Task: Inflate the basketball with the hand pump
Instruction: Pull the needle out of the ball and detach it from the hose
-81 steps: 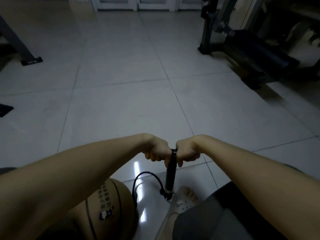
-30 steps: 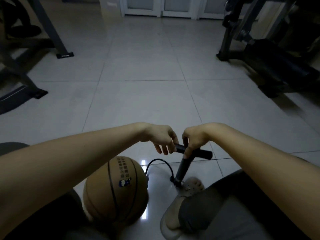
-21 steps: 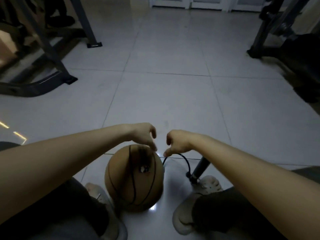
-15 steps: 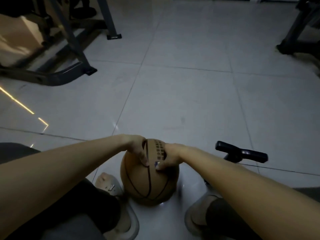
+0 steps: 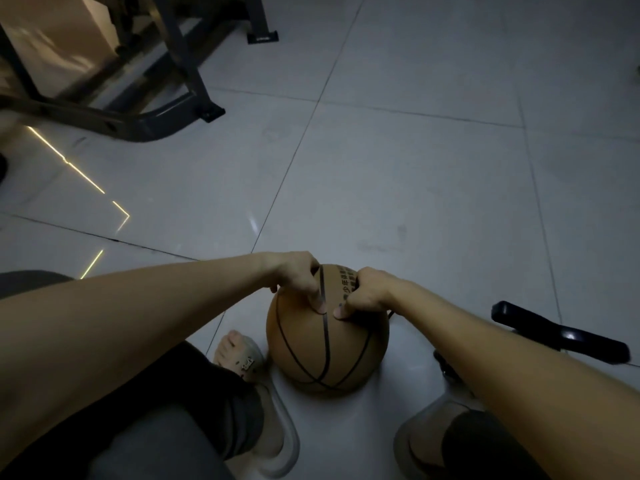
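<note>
Two hands meet on top of the basketball [image 5: 325, 344], which sits on the tiled floor [image 5: 398, 161] between the person's feet. The left hand [image 5: 298, 280] drapes over the ball's upper left side, its fingers bent down and held close together, one fingertip pressed on the brown skin just beside a black seam. The right hand [image 5: 367, 294] sits opposite it, touching the ball's upper right side. Its fingers are curled tight against each other and the thumb tip is set on the ball, close to the left hand's fingertip. I cannot tell whether those curled fingers pinch anything beneath them. Printed lettering shows on the ball between the two hands.

To the right, past the right forearm, the black T-handle of the hand pump [image 5: 557, 332] stands free, with neither hand on it. The forearm hides its barrel.

Pale sandals are on both feet: the left sandal [image 5: 256, 372] lies just beside the ball, and the right sandal [image 5: 419, 441] is near its lower right. Dark trousers cover both knees.

At the upper left, a cardboard box [image 5: 59, 39] stands behind a black metal equipment frame [image 5: 156, 112]. Only the box's blurred side shows, so its contents cannot be told. Thin bright streaks of reflected light [image 5: 79, 174] cross the glossy tiles at left.
</note>
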